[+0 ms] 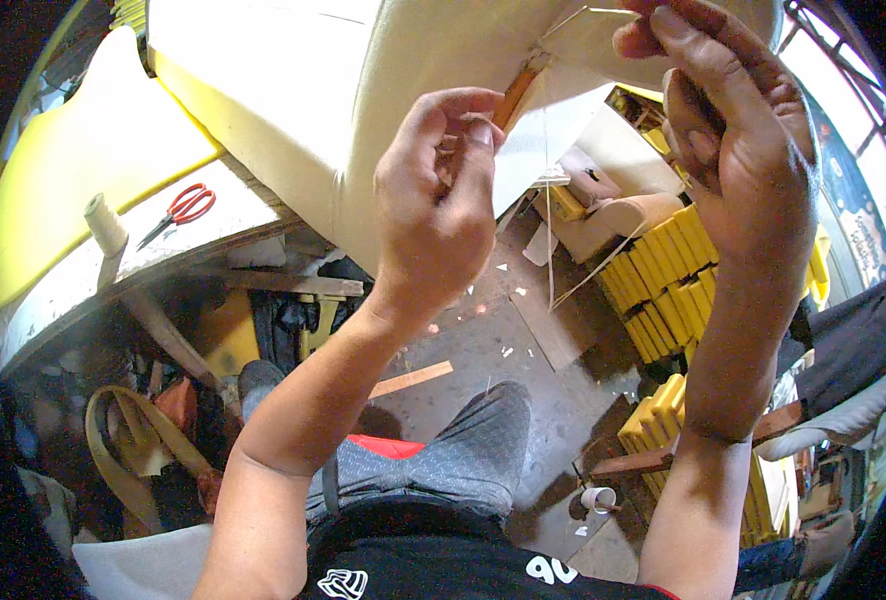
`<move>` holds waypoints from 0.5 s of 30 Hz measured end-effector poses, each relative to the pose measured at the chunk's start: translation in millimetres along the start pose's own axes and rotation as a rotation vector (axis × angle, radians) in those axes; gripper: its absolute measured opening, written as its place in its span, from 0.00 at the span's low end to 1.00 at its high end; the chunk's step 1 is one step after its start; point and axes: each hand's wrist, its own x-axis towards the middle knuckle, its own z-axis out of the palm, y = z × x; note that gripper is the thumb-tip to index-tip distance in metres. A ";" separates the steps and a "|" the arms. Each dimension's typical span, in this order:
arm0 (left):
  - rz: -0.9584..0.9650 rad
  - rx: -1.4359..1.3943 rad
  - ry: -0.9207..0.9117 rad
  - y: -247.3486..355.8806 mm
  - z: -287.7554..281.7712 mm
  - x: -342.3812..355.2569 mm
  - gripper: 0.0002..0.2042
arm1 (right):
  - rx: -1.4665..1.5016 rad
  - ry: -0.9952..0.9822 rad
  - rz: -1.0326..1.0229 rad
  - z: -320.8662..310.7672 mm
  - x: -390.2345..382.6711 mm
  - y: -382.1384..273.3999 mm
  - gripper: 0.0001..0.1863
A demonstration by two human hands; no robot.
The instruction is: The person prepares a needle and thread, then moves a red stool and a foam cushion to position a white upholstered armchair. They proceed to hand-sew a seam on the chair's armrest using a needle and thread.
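Note:
A large piece covered in pale fabric (443,50) fills the top of the view, and an orange-brown strip (519,92) shows against it. My left hand (438,190) is raised to the strip's lower end, fingers curled and thumb pressed in; what they grip is hidden. Higher up on the right, my right hand (738,120) pinches a thin pale thread (611,11), which runs to the fabric just above the strip. A long loop of the same kind of thread (551,245) hangs below, between my hands.
On the white worktop at left lie red-handled scissors (191,203) beside an upright thread spool (106,224). A yellow curved panel (83,170) stands behind them. Stacked yellow pieces (663,285) are at right. On the floor are a wooden strip (413,380) and a white cup (598,500).

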 end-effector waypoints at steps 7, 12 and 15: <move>-0.484 -0.487 -0.163 14.0 5.4 16.8 0.08 | -0.520 0.157 -0.538 6.6 3.1 32.1 0.09; -0.502 -0.574 -0.140 20.5 12.3 22.0 0.06 | -0.946 0.116 -0.785 -3.3 -0.8 33.6 0.12; -0.448 -0.534 -0.119 16.6 13.5 27.4 0.07 | -1.096 0.084 -0.953 -3.0 8.9 42.0 0.13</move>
